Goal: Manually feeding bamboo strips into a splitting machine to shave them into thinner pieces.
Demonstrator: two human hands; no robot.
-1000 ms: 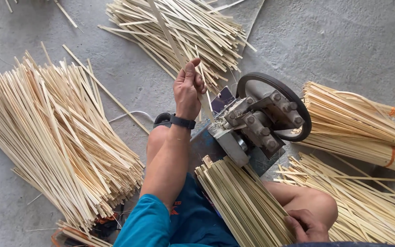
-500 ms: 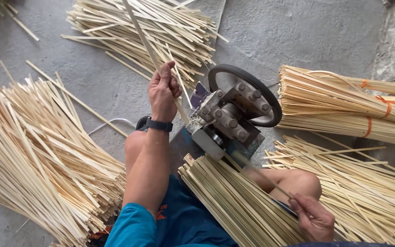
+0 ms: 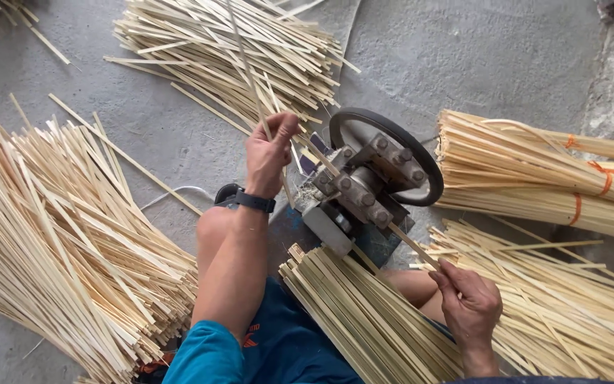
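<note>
Two hands pinch pale thin bamboo strips: left hand [image 3: 268,153] one [image 3: 246,64], right hand [image 3: 467,306] another [image 3: 410,245]; light, whippy, splintery.

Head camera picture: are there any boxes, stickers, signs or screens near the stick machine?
No boxes, packages, signs or screens show.
Small mark: on the blue shorts, bottom middle, tiny and red-orange.
Wrist device: on the left wrist, a black band; no screen shows.
Orange ties: around the stick bundles, right side; plain strips, no label.

A single head-worn camera looks steeply down from close above the person's lap, facing the floor [image 3: 463,50], with the left hand [image 3: 268,153] ahead and the right hand [image 3: 469,306] nearer.
</note>
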